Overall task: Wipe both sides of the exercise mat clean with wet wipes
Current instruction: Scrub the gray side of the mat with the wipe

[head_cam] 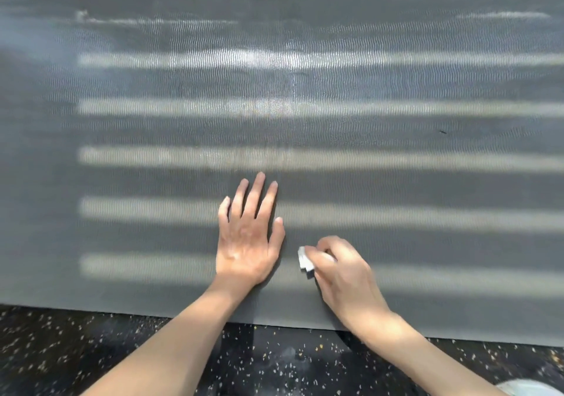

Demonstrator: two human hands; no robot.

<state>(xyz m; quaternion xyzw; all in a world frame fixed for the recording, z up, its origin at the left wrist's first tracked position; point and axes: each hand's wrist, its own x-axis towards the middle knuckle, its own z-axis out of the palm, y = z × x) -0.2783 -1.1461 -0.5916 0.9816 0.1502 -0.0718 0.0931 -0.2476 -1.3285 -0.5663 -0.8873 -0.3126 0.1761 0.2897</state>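
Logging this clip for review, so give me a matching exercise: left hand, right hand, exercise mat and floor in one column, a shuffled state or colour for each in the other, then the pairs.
1. left hand
2. right hand
3. exercise mat
4. floor

A. black, speckled
B. curled round the wet wipe
C. grey, wavy-textured, striped with light
D. flat on the mat, fingers straight

Pairs: 1-D, 2-B, 3-C, 4-A

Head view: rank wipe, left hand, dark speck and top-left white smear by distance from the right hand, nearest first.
1. Wipe: held in the right hand.
2. Left hand: flat on the mat, just left.
3. Dark speck: up and right.
4. White smear: far top-left.
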